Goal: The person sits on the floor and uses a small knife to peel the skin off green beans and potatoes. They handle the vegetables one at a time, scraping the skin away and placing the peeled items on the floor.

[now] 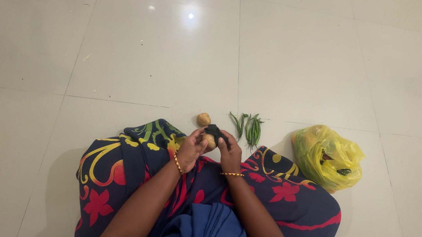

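Over pale floor tiles (pixel 300 65), both hands' fingers (pixel 225 141) clench a potato (pixel 209 141) and black peeler (pixel 215 132) between them.

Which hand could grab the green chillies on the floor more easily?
Probably the right hand. The green chillies lie just beyond it on the floor, while the left hand sits further away, nearer the small potato.

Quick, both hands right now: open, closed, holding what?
Left hand: closed on a small round tan potato.
Right hand: fingers closed on a small dark object, its kind unclear, held against that potato.
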